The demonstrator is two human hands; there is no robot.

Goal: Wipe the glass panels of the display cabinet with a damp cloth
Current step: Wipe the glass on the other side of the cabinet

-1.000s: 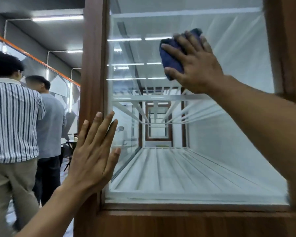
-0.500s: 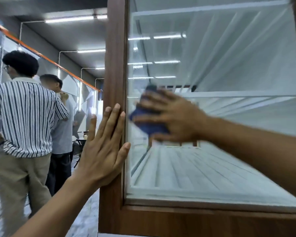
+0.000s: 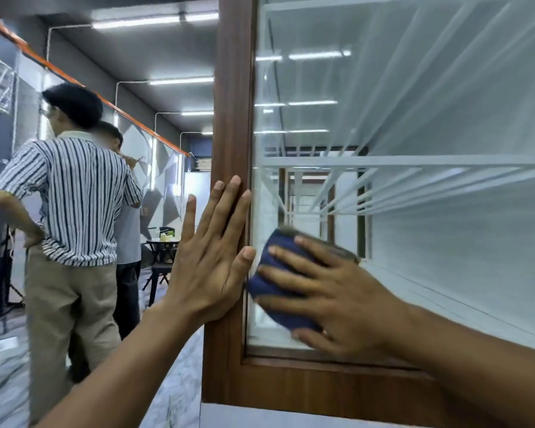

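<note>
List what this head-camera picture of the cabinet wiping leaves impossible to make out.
Head view only:
- The cloth: mostly covered by the right hand; full shape and dampness unclear.
- The glass panel: top and right side cut off by the picture edge.
- Things on the far table: too small to name.
- Smears on the glass: lost among reflections.

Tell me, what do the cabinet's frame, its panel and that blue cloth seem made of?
Frame: wood or wood-look laminate, brown with streaky grain, satin sheen. Panel: clear glass; it mirrors ceiling lights and shows shelves behind. Cloth: soft dark-blue fabric, perhaps microfibre, matte and bunched.
</note>
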